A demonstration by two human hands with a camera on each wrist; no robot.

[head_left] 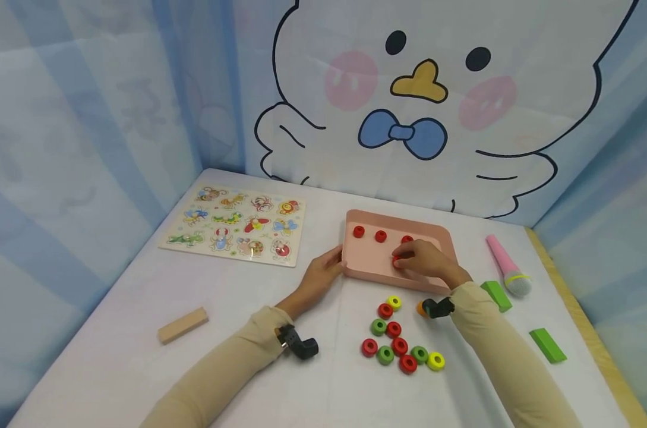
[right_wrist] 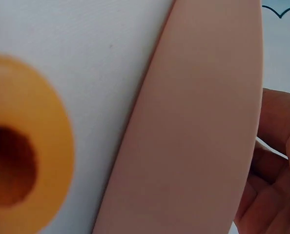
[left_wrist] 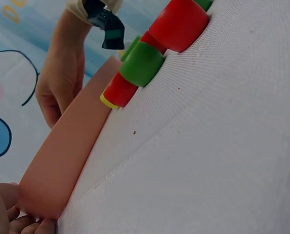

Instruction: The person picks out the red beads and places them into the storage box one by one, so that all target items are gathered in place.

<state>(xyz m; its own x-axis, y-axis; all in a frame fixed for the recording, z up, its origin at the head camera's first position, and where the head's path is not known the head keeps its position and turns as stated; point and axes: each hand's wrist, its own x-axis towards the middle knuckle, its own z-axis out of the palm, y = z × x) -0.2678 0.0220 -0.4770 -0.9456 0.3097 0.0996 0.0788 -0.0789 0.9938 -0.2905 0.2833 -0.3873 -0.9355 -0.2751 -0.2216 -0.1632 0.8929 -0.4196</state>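
Note:
A pink tray (head_left: 371, 255) stands toward the back of the table. My left hand (head_left: 316, 276) holds its near left corner, thumb at the rim and fingers curled against the outer wall in the left wrist view. Over the tray, my right hand (head_left: 429, 260) pinches a red bead (head_left: 395, 262) between thumb and fingers. Three more red beads line the tray's far side: one at the left (head_left: 359, 232), another beside it (head_left: 381, 236), and a third (head_left: 407, 239) partly covered by the hand. The tray wall (right_wrist: 184, 117) hides the right fingertips in the right wrist view.
Several loose red, green and yellow beads (head_left: 400, 346) lie in front of the tray. An orange bead (head_left: 421, 308) sits below my right wrist. An insect puzzle board (head_left: 237, 223) and a wooden block (head_left: 183, 325) are leftward; a pink microphone (head_left: 502, 255) and green blocks (head_left: 548, 345) rightward.

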